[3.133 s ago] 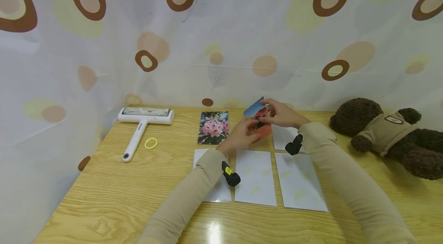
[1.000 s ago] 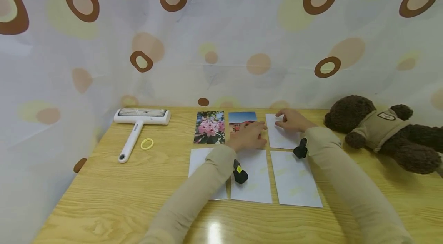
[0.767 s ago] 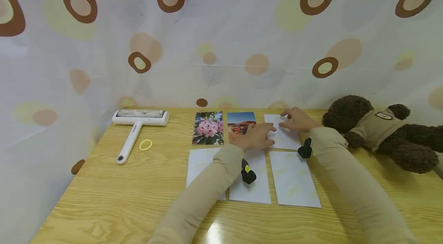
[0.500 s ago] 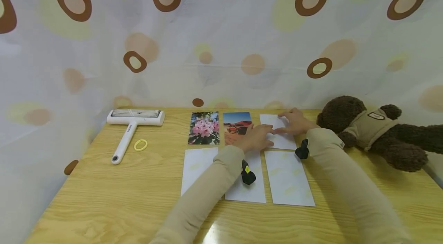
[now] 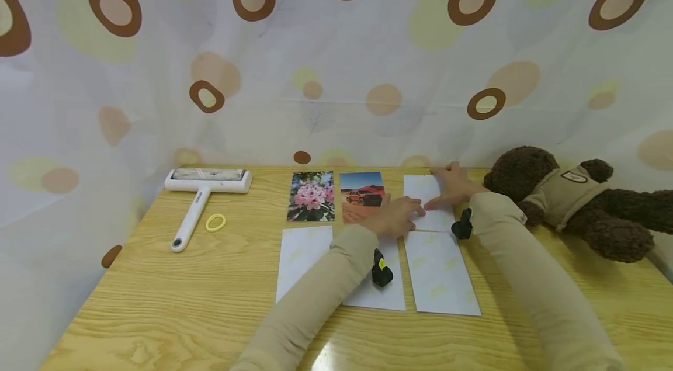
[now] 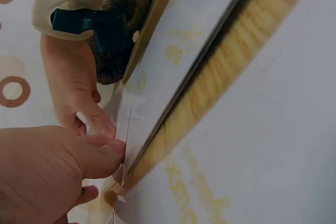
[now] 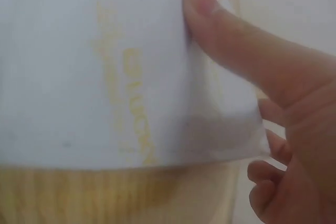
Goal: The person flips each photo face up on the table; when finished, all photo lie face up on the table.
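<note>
At the back right of the group lies a white face-down photo print (image 5: pixel 420 184), its back showing faint yellow lettering. My left hand (image 5: pixel 394 216) pinches its near left corner between thumb and finger. Over its right side, my right hand (image 5: pixel 454 184) holds the edge; in the right wrist view the thumb lies on the paper, other fingers show beyond the edge, and the sheet bows slightly. Left of it, face up, are a photo of a red off-road vehicle (image 5: pixel 360 190) and a photo of pink flowers (image 5: pixel 311 196).
Three more white face-down prints form the front row: left (image 5: pixel 305 248), middle (image 5: pixel 386 298) and right (image 5: pixel 441 271). A white lint roller (image 5: pixel 202 190) and yellow ring (image 5: pixel 215 222) lie left. A brown teddy bear (image 5: pixel 557 196) lies right. A patterned curtain (image 5: pixel 336 67) hangs behind.
The vehicle photo, held by both hands at first, now lies face up beside the flower photo. Both hands have moved right to the back right print, which has shifted slightly right and nearer.
</note>
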A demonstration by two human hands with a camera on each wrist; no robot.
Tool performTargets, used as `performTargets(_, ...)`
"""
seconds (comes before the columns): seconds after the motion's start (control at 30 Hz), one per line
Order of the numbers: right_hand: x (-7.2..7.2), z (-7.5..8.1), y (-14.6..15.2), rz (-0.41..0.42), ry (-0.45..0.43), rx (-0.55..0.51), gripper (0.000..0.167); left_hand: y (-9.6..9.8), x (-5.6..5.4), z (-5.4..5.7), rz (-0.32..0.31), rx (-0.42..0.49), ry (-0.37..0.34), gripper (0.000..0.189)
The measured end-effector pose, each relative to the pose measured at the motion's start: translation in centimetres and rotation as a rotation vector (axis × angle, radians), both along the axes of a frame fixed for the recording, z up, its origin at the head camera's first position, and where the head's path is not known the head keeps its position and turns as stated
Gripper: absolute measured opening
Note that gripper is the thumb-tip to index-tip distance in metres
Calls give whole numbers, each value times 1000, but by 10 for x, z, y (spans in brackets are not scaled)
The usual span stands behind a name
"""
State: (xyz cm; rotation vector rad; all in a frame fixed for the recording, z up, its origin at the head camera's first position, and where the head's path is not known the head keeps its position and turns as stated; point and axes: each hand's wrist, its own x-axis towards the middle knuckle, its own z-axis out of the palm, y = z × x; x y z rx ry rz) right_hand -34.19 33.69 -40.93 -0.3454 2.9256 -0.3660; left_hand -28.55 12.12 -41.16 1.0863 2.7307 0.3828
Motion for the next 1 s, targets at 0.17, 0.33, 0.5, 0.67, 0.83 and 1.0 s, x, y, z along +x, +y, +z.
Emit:
performTargets(0.17, 6, 9, -2, -56, 32, -39, 108, 5, 3, 3, 156, 23, 50, 68)
performTargets(0.33, 15, 21, -7, -58, 84, -70, 96, 6, 5, 6, 273, 58, 76, 91)
performTargets(0.5, 21, 30, -9, -63, 106, -128, 89, 8, 7, 7, 329, 158, 58, 92)
performTargets(0.67, 19, 32, -9, -55, 80, -156, 88, 7, -4, -4, 309, 480, -13, 80)
performTargets(0.83, 26, 35, -13, -11, 37, -163, 92, 0, -1, 2, 323, 816, -284, 66)
performTargets(1.0, 30, 40, -22, 133, 88, -175, 83, -1, -3, 5, 408, 1004, -526, 55)
